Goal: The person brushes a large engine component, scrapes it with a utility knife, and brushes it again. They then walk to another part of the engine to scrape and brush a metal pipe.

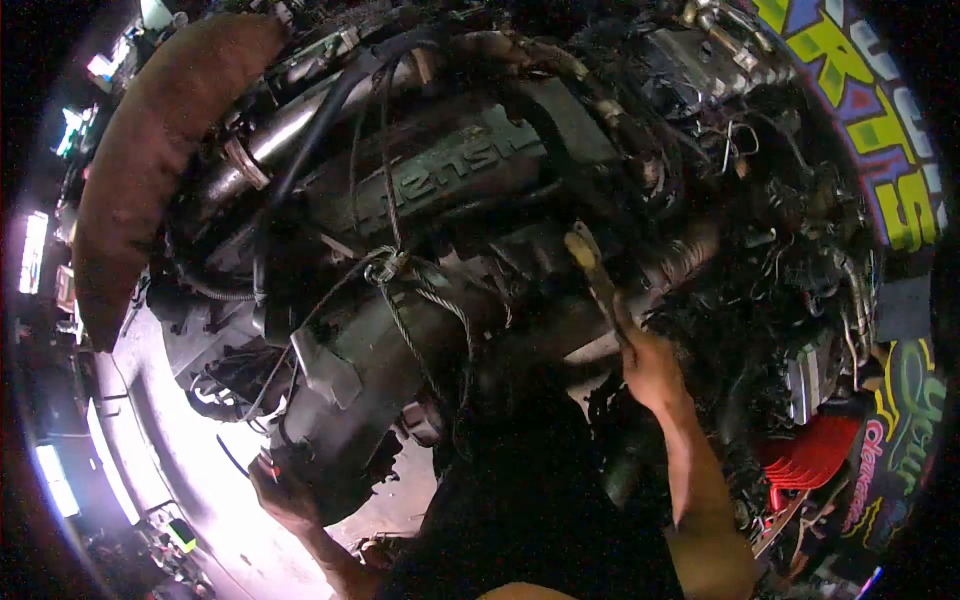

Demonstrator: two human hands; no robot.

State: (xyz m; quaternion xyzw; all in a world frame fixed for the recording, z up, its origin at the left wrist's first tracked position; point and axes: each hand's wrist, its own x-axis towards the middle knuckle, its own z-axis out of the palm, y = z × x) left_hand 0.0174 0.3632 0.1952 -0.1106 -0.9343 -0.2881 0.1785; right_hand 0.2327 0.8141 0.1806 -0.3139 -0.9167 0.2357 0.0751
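Note:
My right hand (655, 372) is closed around the handle of a long, narrow tool (603, 290) with a yellowish end. That end points up toward the engine and overlaps its dark side in this view. The large grimy engine (460, 170) bears raised ISUZU lettering on its cover. My left hand (285, 495) is low on the left, fingers curled at the end of a big rounded grey housing (345, 415). A thin dark strip (234, 455) shows beside those fingers; I cannot tell what they grip. A knotted wire rope (388, 266) loops over the engine between my hands.
A brown curved padded piece (165, 165) stands at the upper left. Hoses, wiring and metal parts crowd the right side, with a red ribbed object (815, 455) lower right. A painted sign (860, 100) rises along the right edge. Bright floor (235, 510) shows lower left.

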